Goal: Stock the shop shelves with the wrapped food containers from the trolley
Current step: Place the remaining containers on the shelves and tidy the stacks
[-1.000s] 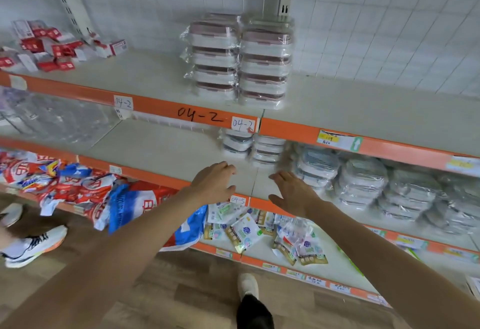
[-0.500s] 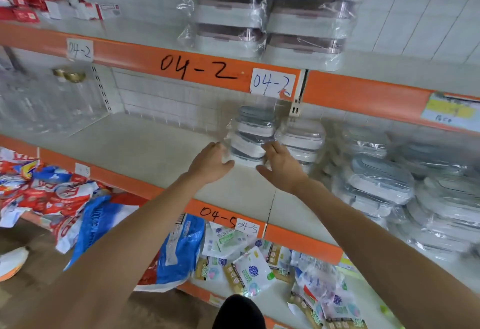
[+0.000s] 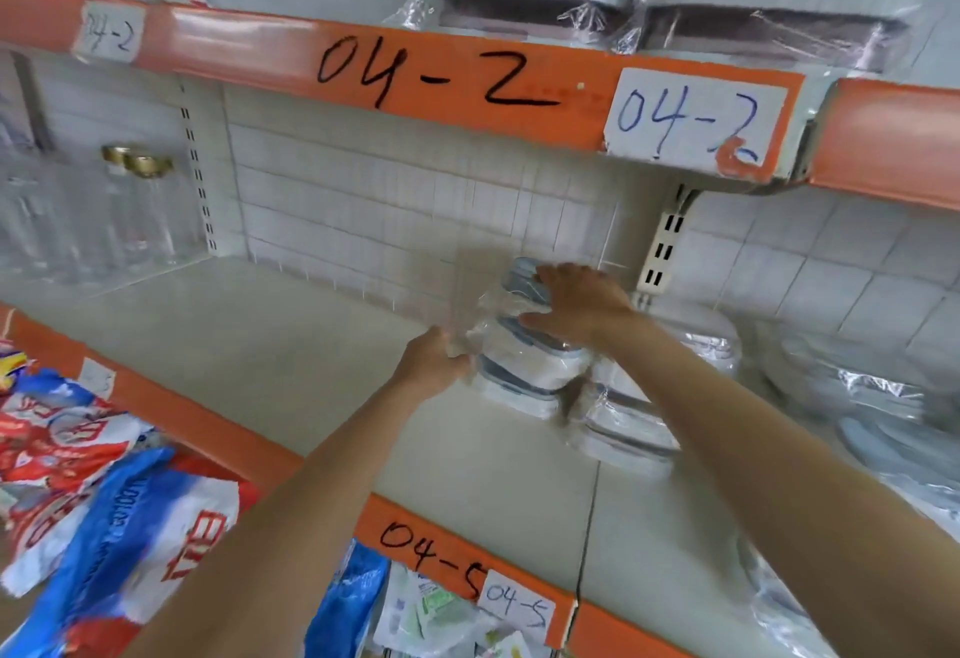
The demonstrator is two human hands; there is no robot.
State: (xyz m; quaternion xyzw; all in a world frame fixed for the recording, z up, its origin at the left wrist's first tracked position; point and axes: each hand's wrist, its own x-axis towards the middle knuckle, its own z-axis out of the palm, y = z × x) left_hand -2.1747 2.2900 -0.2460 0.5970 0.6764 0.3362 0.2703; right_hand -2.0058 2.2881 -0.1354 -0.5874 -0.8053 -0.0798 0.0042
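Both hands on a wrapped stack of containers (image 3: 524, 371) on the middle shelf (image 3: 260, 345), left hand (image 3: 434, 366) at its side, right hand (image 3: 576, 301) on top, orange "04-2" rail (image 3: 415, 70) above

A shop aisle: tiered shelves (image 3: 291, 345) with orange price rails (image 3: 415, 80) hand-marked "04-2" and "04-5", stocked with wrapped food containers (image 3: 524, 371) and packaged goods (image 3: 104, 501).
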